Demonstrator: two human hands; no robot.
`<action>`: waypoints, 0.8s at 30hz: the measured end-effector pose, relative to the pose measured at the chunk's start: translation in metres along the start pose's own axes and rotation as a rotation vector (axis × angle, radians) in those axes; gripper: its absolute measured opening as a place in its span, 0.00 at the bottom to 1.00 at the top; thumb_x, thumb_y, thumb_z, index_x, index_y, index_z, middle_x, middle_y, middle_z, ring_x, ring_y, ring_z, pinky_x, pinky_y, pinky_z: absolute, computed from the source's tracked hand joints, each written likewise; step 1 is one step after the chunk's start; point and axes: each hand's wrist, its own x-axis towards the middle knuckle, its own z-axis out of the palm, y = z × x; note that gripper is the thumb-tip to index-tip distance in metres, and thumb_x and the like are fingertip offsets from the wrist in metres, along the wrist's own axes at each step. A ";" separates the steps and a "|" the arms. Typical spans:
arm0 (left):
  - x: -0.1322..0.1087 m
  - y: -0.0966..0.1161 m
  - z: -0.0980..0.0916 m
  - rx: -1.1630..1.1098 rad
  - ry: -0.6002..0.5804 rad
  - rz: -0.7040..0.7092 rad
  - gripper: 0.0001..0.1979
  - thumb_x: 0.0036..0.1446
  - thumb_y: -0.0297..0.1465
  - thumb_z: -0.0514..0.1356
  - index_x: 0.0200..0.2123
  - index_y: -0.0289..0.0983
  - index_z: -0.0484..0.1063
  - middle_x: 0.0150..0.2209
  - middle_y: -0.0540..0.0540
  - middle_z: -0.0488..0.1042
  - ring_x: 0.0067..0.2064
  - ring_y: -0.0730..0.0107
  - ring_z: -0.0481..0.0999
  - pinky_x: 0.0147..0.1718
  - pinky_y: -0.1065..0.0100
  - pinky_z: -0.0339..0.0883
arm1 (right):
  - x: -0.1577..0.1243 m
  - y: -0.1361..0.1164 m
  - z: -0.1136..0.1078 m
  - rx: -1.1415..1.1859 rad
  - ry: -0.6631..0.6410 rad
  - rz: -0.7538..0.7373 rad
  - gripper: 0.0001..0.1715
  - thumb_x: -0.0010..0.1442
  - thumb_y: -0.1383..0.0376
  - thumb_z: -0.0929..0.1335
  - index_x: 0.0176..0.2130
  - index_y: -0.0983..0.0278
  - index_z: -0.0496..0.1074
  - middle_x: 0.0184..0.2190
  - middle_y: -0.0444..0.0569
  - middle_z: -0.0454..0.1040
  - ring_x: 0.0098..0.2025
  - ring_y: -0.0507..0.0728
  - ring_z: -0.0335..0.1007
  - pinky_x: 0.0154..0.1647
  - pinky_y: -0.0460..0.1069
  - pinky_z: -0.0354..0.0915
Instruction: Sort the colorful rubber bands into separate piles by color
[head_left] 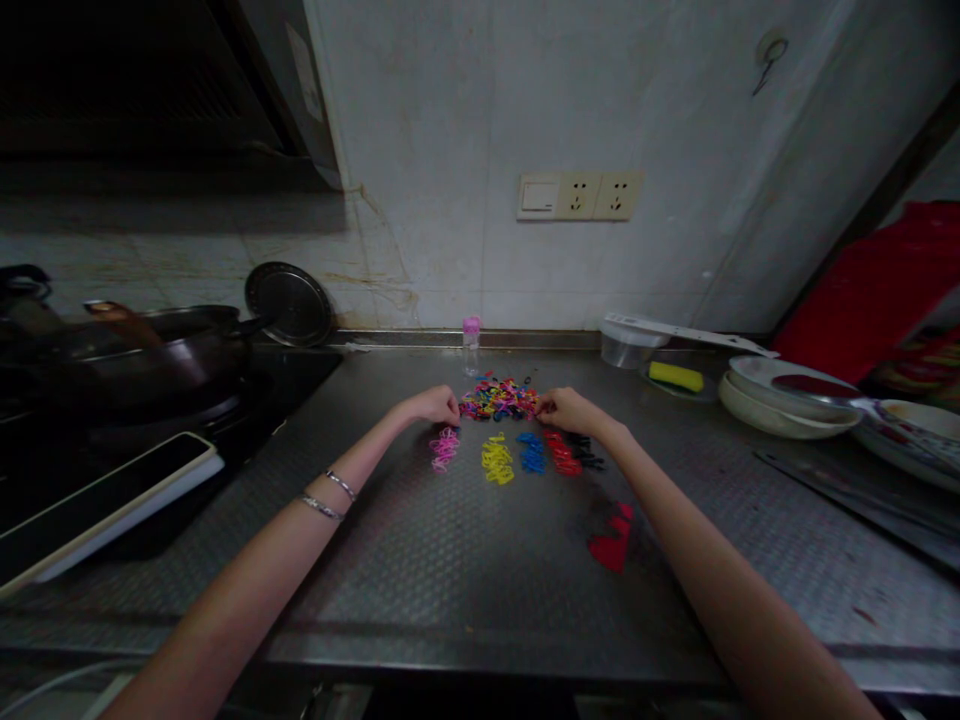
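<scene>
A mixed pile of small coloured rubber bands lies on the metal counter, between my two hands. My left hand is at the pile's left edge, fingers pinched together, above a group of pink rubber bands. At the right edge my right hand also pinches, close to red rubber bands and black rubber bands. Whatever the fingertips hold is too small to make out. Yellow rubber bands and blue rubber bands form separate groups in front of the pile.
Behind the pile stands a clear bottle with a pink cap. A torn red piece lies near my right forearm. To the right are a yellow sponge, bowls and a knife; a pan sits on the left stove.
</scene>
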 end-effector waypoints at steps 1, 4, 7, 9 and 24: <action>-0.001 0.002 0.001 0.004 0.008 -0.016 0.07 0.38 0.28 0.59 0.22 0.31 0.76 0.17 0.50 0.70 0.21 0.77 0.62 0.22 0.75 0.54 | 0.000 0.000 0.000 -0.007 0.002 -0.002 0.12 0.48 0.68 0.65 0.33 0.64 0.76 0.30 0.48 0.76 0.31 0.52 0.69 0.30 0.42 0.59; -0.003 0.010 0.003 0.031 0.038 -0.087 0.08 0.38 0.28 0.59 0.23 0.30 0.76 0.17 0.50 0.69 0.21 0.77 0.62 0.22 0.75 0.54 | 0.000 -0.001 0.001 -0.036 0.006 -0.004 0.12 0.49 0.68 0.65 0.33 0.63 0.76 0.30 0.47 0.76 0.31 0.52 0.69 0.31 0.42 0.58; -0.005 0.019 0.004 0.081 0.066 -0.179 0.09 0.38 0.28 0.59 0.24 0.29 0.76 0.17 0.51 0.68 0.21 0.78 0.62 0.21 0.75 0.54 | 0.000 -0.001 0.001 -0.047 0.010 -0.002 0.12 0.49 0.68 0.65 0.33 0.62 0.76 0.30 0.46 0.75 0.32 0.51 0.69 0.31 0.42 0.58; -0.006 0.025 0.005 0.116 0.074 -0.219 0.09 0.38 0.27 0.58 0.25 0.29 0.75 0.16 0.51 0.66 0.20 0.78 0.60 0.20 0.75 0.53 | -0.001 0.000 0.001 -0.051 0.027 0.013 0.11 0.49 0.68 0.65 0.33 0.62 0.75 0.31 0.46 0.75 0.32 0.51 0.69 0.31 0.42 0.58; -0.011 0.045 0.000 0.309 0.034 -0.298 0.06 0.41 0.28 0.59 0.22 0.29 0.73 0.14 0.49 0.63 0.19 0.73 0.63 0.21 0.72 0.57 | -0.003 0.003 0.002 -0.085 0.134 0.084 0.09 0.49 0.68 0.66 0.33 0.62 0.73 0.31 0.46 0.75 0.32 0.51 0.68 0.29 0.42 0.57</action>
